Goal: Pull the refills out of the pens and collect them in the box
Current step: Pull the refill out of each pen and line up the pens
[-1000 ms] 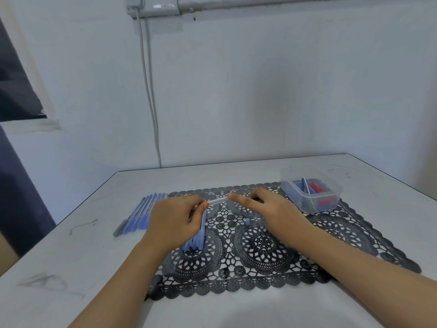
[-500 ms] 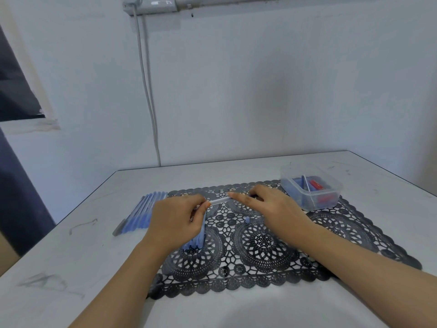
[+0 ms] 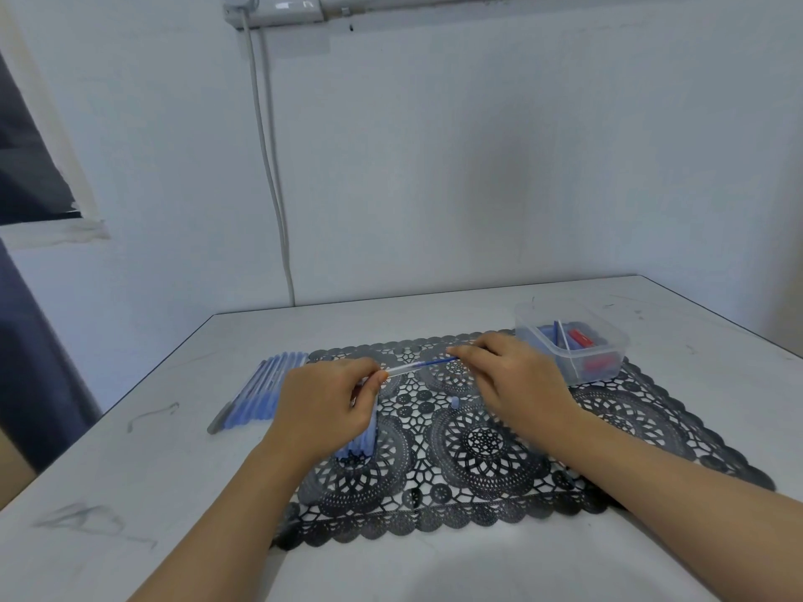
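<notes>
My left hand point(image 3: 323, 410) grips a pen barrel over the black lace mat point(image 3: 478, 441). From the barrel's end a thin refill point(image 3: 423, 364), clear then blue, sticks out to the right. My right hand point(image 3: 517, 382) pinches the refill's far end. Under my left hand lies a bunch of light blue pens point(image 3: 358, 445). A row of light blue pens point(image 3: 265, 391) lies on the table left of the mat. The clear plastic box point(image 3: 571, 347) stands at the mat's far right corner with blue and red pieces inside.
A small light blue cap point(image 3: 454, 402) lies on the mat between my hands. The white table point(image 3: 130, 493) meets a wall at the back, where a white cable point(image 3: 271, 167) hangs down. The table's left edge point(image 3: 143, 380) drops off beside the pens.
My right hand has moved to the right, away from the left, and a blue length of refill now shows between the two hands.
</notes>
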### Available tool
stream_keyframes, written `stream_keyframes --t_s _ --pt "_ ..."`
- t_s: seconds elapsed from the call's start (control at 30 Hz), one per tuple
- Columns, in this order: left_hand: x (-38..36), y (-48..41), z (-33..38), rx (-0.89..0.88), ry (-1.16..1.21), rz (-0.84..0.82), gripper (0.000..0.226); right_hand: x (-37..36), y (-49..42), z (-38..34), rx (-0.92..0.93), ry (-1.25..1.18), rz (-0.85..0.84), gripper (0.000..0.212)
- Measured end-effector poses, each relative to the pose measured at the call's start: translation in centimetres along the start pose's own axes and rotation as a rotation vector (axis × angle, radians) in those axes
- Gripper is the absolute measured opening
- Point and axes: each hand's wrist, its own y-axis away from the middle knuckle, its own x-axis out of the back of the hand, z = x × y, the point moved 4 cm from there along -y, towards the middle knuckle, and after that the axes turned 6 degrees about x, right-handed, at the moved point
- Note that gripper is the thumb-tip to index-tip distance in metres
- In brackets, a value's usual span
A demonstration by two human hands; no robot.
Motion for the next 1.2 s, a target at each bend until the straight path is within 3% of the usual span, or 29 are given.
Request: stream_keyframes --t_s 0.03,0.17,0.33,0.5,0.67,0.73,0.9,1.2 --pt "0.0 0.0 0.0 -0.001 -0.001 0.000 0.033 0.1 0.0 0.0 -0.009 0.017 0.016 0.018" --pt "0.0 0.0 0.0 -0.010 -0.003 0.005 0.034 0.4 0.1 0.2 -0.088 0.098 0.030 0.035" --pt "-0.1 0.1 0.1 -0.014 -0.010 0.004 0.034 0.7 0.0 0.0 -0.105 -0.002 0.069 0.037" --pt "0.0 0.1 0.1 -0.016 -0.004 0.010 0.033 0.4 0.0 -0.2 -0.031 -0.055 0.114 0.012" --pt "-0.2 0.1 0.2 -0.037 0.007 0.012 0.033 0.3 0.0 -0.9 0.039 -0.064 0.098 0.037" --pt "-0.4 0.2 0.2 -0.051 0.012 0.011 0.035 0.5 0.0 -1.1 0.053 -0.075 0.087 0.035" --pt "-0.6 0.2 0.4 -0.062 -0.016 -0.007 0.035 0.2 -0.1 -1.3 -0.001 -0.325 0.033 0.023" --pt "-0.5 0.3 0.6 -0.060 -0.028 -0.031 0.033 0.2 -0.2 -2.1 0.020 -0.480 0.045 0.029"
